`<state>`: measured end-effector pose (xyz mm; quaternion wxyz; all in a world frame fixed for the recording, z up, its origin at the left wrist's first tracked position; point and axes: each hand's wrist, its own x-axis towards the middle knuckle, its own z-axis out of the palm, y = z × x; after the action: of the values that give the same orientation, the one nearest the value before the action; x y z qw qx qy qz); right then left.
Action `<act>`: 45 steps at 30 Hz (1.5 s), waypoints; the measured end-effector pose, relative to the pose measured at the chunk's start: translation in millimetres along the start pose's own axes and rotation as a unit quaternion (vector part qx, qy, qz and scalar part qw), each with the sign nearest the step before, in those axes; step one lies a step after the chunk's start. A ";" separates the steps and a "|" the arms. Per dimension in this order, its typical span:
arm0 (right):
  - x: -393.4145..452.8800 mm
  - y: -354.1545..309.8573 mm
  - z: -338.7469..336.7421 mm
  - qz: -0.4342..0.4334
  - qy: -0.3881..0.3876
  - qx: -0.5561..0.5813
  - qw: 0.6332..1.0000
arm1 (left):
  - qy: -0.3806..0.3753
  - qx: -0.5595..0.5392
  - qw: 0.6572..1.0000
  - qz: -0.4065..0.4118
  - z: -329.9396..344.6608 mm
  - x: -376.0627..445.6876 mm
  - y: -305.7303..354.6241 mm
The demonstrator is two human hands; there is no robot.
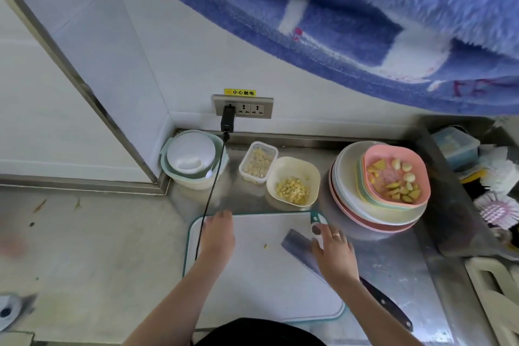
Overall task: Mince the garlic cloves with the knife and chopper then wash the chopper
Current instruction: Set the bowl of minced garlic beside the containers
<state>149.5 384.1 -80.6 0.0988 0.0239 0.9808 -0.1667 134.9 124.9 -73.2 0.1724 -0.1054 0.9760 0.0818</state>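
White plastic chopping board point(261, 270), teal-rimmed, lay on steel counter point(393, 261); bare but for one yellow garlic scrap point(265, 246) near mid-board.
Cleaver point(299, 244) lay flat across board's right side, blade toward centre, dark handle point(386, 305) off board's right edge onto counter.
Left hand point(217, 236) rested palm down at board's far left edge, fingers straight & close together, gripping nothing.
Right hand point(334, 253) lay over cleaver at blade/handle junction, fingers spread, ringed finger toward board's hanging hole; no grip closed on handle; contact w/ blade not certain.
Whole garlic cloves point(404, 171) sat in pink bowl point(421, 196) atop plate stack point(345, 177), right of board, w/ yellow-green chunks, prob. ginger.
Cream bowl point(314, 174) & clear tub point(271, 150) behind board, both holding chopped yellow bits, prob. garlic already cut.
White round lidded vessel point(191, 157) in rear corner, poss. the chopper; not confirmed.
Black cord point(209, 205) ran from wall socket point(243, 107) down across board's left edge, close to left hand.

Step judged: getting set to cut. Recommended: fetch cloves from pink bowl to mid-board first; wrap handle fully before lifting; curl left fingertips back from edge; shift cord off board so blade & cord stay apart; keep board held steady on slick steel.
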 end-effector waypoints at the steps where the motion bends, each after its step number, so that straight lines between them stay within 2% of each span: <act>1: -13.3 3.4 4.3 -0.015 0.000 -0.043 0.999 | -0.004 0.038 0.999 -0.011 4.0 -5.9 -9.3; 4: -39.8 12.4 18.7 -0.015 -0.041 -0.111 0.993 | -0.007 0.067 0.997 -0.033 15.0 -21.3 -29.9; 8: -53.1 22.3 29.2 -0.001 -0.038 -0.112 0.993 | -0.030 -0.016 0.999 -0.033 24.3 -34.8 -45.6; 13: -63.8 29.4 20.1 0.101 -0.008 -0.069 0.992 | -0.028 0.018 0.996 0.078 33.0 -54.6 -76.9; 15: -70.1 35.6 20.7 0.124 0.001 -0.071 0.990 | -0.047 0.040 0.993 0.099 43.5 -52.5 -89.3; 17: -75.6 40.5 24.5 0.107 -0.016 -0.112 0.988 | -0.068 0.047 0.992 0.093 65.8 -39.1 -104.4; 22: -71.8 38.2 22.8 0.063 -0.049 -0.140 0.987 | -0.137 0.031 0.983 0.120 30.3 -47.3 -89.7; 26: -70.4 39.5 23.7 0.093 -0.045 -0.104 0.989 | -0.151 -0.012 0.979 0.134 32.8 -40.5 -89.2; 31: -69.2 62.3 10.0 0.104 -0.039 0.013 0.994 | -0.140 -0.018 0.979 0.148 30.6 -30.3 -87.4; 37: -77.8 71.8 3.1 0.087 -0.094 -0.035 0.991 | -0.144 0.000 0.977 0.156 26.7 -17.1 -86.7; 40: -81.8 56.9 5.4 0.089 -0.069 -0.016 0.994 | -0.158 0.017 0.974 0.164 23.0 -10.9 -83.2; 45: -93.1 15.1 15.5 0.066 -0.127 0.008 0.990 | -0.158 0.045 0.970 0.179 16.9 -2.0 -78.8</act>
<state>244.8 391.9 -81.1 0.2331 0.0684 0.9552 -0.1689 160.5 52.6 -97.9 0.3111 0.0934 0.9421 0.0831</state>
